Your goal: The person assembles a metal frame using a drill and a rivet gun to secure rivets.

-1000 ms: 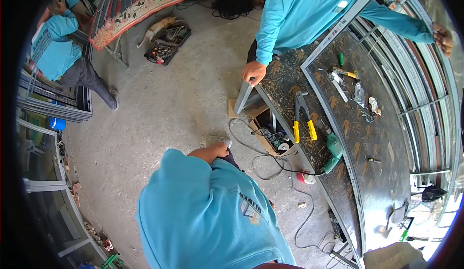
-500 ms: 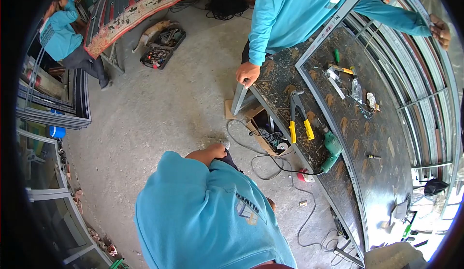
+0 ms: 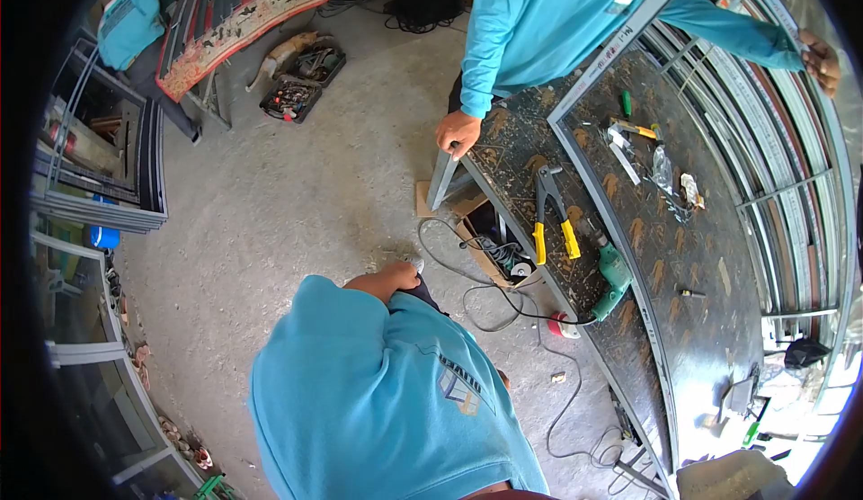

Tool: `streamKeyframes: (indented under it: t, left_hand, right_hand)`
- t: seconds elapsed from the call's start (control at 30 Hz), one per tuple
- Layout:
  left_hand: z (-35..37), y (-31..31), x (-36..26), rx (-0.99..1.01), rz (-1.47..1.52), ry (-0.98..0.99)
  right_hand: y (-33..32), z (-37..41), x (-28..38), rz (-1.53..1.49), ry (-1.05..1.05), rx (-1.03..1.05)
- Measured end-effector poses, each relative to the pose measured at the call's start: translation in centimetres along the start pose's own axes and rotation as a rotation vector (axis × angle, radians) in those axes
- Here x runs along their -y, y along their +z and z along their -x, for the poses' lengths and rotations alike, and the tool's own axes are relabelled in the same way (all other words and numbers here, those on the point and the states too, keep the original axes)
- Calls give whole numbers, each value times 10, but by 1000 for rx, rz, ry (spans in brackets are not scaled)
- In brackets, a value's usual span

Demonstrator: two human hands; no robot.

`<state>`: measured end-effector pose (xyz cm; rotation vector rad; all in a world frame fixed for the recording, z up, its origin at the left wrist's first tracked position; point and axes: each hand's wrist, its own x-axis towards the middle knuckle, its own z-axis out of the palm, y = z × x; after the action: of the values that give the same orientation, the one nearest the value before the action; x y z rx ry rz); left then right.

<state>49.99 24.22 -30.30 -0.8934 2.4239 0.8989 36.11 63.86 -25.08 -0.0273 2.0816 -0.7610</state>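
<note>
My left hand [image 3: 404, 274] is low in front of my blue shirt [image 3: 360, 392], against my dark trousers. Its fingers look curled closed; whatever they hold, if anything, is hidden. Only a sliver of my right hand [image 3: 505, 379] shows past the shirt's right edge, its fingers hidden. To the right, a dark workbench [image 3: 710, 320] bears a yellow-handled tool [image 3: 556, 217], a green drill [image 3: 614, 282] and a long metal frame [image 3: 620, 230]. Across the bench, a co-worker [image 3: 557, 23] rests one hand on its corner and the other on an upright frame.
A cardboard box [image 3: 483, 264] and looping cables lie beside the bench. Farther off are an open toolbox [image 3: 290, 98], a lying cat [image 3: 279, 56] and a red-edged table [image 3: 261, 28]. Another person [image 3: 129, 28] stands at the back left. Metal profiles [image 3: 782, 176] line the right; framed panels [image 3: 99, 320] stand left.
The person at the back left has shifted and turned, their raised arm no longer visible. The view has moved slightly. My hands and the co-worker's hands keep nearly the same places.
</note>
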Motion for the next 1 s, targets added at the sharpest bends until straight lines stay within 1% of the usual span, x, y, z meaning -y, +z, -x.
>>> streamKeyframes:
  t: [0.07, 0.17, 0.23, 0.33, 0.43, 0.53, 0.6, 0.87, 0.97, 1.0]
  left_hand:
    - [-6, 3, 3, 23, 0, 51]
    - [1, -8, -6, 57, -5, -2]
    - [2, -17, -11, 71, 0, 2]
    - [-2, -12, -10, 65, -8, 38]
    - [2, -23, -16, 107, 40, -7]
    - [0, -21, -16, 98, 36, -23]
    - [0, -18, -14, 69, -25, 41]
    - [-9, -12, -11, 74, -41, 62]
    - [-14, -10, -10, 99, -59, 76]
    - [-14, -12, -12, 195, -64, 90]
  right_hand:
    - [0, -4, 6, 6, -7, 11]
    - [1, -12, 10, 6, -10, 25]
    - [0, -17, 12, -4, -11, 25]
    - [-2, -19, 18, -25, -23, 27]
    - [-3, -17, 21, -45, -25, 26]
    - [-4, -16, 20, -56, -21, 24]
    - [-6, -15, 16, -47, -19, 24]
    - [-9, -7, -4, 4, -23, 23]
    - [-8, -3, -8, 23, -49, 16]
    - [-7, -2, -10, 26, -62, 13]
